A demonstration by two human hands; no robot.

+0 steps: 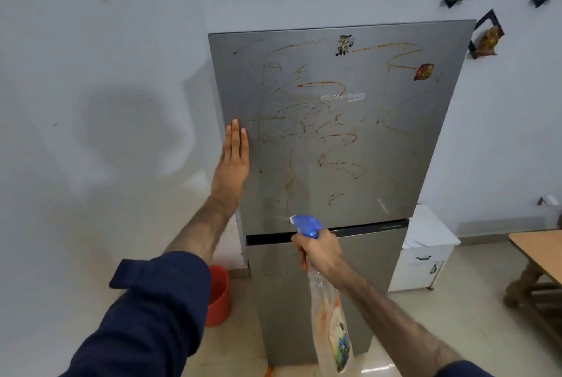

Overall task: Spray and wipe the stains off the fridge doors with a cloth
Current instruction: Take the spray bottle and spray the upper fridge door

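Right hand (pixel 319 250) at lower centre is gripping the spray bottle (pixel 330 316), fingers wrapped shut round its neck, blue nozzle (pixel 305 224) pointing at the fridge's upper door (pixel 380 163). Left hand (pixel 232 160) is lying flat and open on that door's left edge, holding nothing. Orange stains (pixel 322 133) are streaking most of the door at centre frame. No cloth in view. Risks: spray is landing low, missing the upper streaks; liquid running down into the door gap (pixel 273 238) before anyone is wiping.
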